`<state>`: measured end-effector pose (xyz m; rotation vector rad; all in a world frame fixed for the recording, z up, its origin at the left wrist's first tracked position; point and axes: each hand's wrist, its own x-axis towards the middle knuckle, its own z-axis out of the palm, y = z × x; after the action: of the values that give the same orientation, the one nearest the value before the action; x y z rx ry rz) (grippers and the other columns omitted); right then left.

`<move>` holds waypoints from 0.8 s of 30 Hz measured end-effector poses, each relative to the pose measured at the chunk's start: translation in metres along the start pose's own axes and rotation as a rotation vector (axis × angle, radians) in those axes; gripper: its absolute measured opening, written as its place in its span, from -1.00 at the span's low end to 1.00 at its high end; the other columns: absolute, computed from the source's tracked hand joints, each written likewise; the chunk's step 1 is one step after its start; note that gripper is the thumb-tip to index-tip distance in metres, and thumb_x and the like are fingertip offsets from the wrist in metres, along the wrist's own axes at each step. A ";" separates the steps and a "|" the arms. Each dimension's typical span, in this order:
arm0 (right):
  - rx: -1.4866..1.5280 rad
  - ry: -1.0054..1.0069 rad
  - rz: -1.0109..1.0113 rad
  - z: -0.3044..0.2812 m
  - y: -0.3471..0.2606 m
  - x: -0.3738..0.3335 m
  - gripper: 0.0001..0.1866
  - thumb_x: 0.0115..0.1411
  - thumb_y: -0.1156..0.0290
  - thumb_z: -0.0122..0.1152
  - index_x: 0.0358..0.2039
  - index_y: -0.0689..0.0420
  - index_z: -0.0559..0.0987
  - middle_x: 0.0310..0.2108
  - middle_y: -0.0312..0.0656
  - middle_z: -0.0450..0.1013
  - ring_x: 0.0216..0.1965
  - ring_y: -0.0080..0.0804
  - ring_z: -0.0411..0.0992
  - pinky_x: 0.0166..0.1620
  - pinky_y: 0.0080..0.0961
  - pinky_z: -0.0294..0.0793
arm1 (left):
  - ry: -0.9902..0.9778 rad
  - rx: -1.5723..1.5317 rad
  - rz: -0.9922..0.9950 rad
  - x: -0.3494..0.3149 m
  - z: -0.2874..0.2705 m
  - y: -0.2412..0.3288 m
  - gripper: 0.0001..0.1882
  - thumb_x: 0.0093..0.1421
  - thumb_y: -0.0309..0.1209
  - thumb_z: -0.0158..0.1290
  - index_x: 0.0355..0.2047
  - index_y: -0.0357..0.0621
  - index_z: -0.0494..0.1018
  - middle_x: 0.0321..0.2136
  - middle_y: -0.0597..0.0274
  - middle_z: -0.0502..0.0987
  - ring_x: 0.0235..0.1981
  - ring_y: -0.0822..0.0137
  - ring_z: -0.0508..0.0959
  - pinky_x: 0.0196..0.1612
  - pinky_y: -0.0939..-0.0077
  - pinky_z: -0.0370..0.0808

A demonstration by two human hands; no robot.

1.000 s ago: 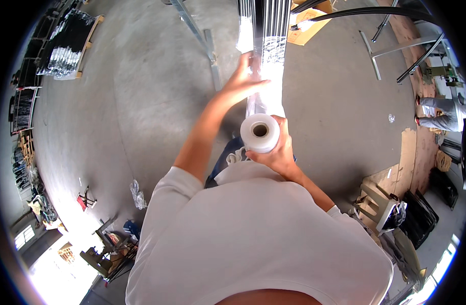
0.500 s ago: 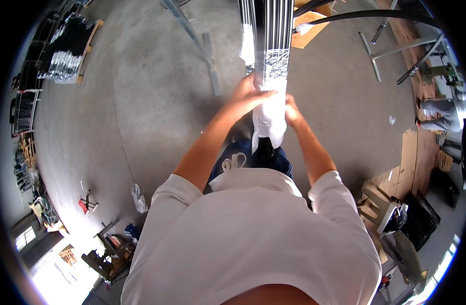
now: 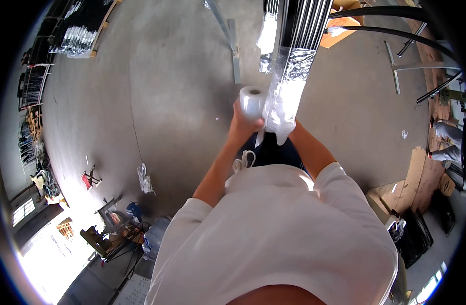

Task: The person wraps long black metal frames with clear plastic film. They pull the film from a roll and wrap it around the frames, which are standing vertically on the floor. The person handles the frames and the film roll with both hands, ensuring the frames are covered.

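My left hand is wrapped round the lower part of a roll of clear stretch film, whose open core faces up. The roll stands just left of a bundle of long dark strips. Clear film covers the bundle's near end, with a loose flap hanging at the tip. My right hand is at the right side of that wrapped end; its fingers are hidden behind the film.
Left of the bundle, a second film-wrapped bundle extends away. Metal bars stand beyond it. Black hoses or strips arch over an orange carton at upper right. Crumpled film lies on the floor. At far right is another person's leg.
The film roll, hidden before, now shows in my left hand beside the bundle. Both hands have come lower, closer to my body. The whole view has shifted, and the bundle now slants.
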<state>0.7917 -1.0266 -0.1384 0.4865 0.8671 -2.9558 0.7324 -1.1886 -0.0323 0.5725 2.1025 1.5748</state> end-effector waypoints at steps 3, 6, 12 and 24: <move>0.077 -0.145 0.066 0.022 -0.013 -0.001 -0.67 0.19 0.34 -0.06 -0.05 0.18 0.32 -0.17 -0.13 0.38 -0.22 -0.42 0.40 -0.16 -0.51 0.45 | -0.045 -0.053 -0.055 -0.005 -0.018 -0.014 -0.08 -0.18 -0.07 0.27 0.04 -0.26 0.03 -0.10 0.02 0.28 -0.07 0.21 0.34 -0.07 0.31 0.33; 0.147 -0.271 0.291 0.085 -0.063 -0.019 -0.39 0.12 0.13 -0.03 0.11 0.19 0.16 0.14 -0.04 0.10 0.03 -0.30 0.25 0.12 -0.28 0.16 | 0.080 -0.320 0.043 -0.036 -0.016 0.005 -0.10 -0.23 -0.12 0.30 0.01 -0.22 0.05 -0.10 0.10 0.26 -0.11 0.26 0.35 -0.07 0.36 0.33; -0.261 0.182 0.142 0.069 -0.072 -0.085 -0.53 0.09 0.18 -0.04 -0.04 0.19 0.33 -0.14 -0.11 0.34 -0.09 -0.38 0.32 -0.08 -0.49 0.28 | 0.024 -0.050 0.094 -0.067 -0.034 0.028 -0.14 -0.20 -0.25 0.30 0.01 -0.21 0.02 -0.12 0.07 0.27 -0.08 0.25 0.34 -0.04 0.34 0.29; -1.062 0.176 -0.190 0.189 -0.042 -0.151 -0.11 -0.28 0.40 0.41 0.07 0.13 0.12 -0.13 -0.11 0.34 -0.02 -0.26 0.29 0.01 -0.41 0.24 | -0.493 0.085 0.082 -0.087 -0.044 0.077 -0.23 -0.09 -0.36 0.18 0.12 -0.09 0.07 0.01 0.06 0.24 0.05 0.16 0.29 0.04 0.33 0.26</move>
<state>0.8761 -1.1013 0.0791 0.5780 2.3274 -2.0913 0.7819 -1.2526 0.0621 0.9755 1.7910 1.2274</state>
